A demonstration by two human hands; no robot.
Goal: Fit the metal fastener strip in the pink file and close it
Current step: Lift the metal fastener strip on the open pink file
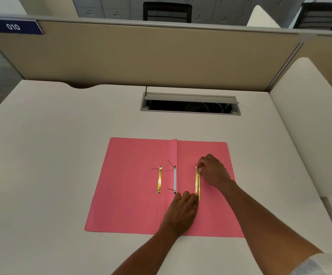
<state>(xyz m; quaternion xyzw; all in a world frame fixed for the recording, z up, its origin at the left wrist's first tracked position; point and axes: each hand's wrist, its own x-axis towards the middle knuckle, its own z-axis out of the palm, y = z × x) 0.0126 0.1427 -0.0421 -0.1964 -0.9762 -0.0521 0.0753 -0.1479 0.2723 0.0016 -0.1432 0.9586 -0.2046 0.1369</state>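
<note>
The pink file lies open and flat on the white desk. A gold metal fastener strip lies lengthwise on its right half. My right hand pinches the strip's far end, and my left hand holds its near end with the fingers closed on it. A second gold strip lies on the left half. Along the spine fold runs a white strip with thin dark prongs sticking out at both ends.
An open cable tray is set into the desk behind the file. A beige partition closes off the back. A white side panel stands to the right.
</note>
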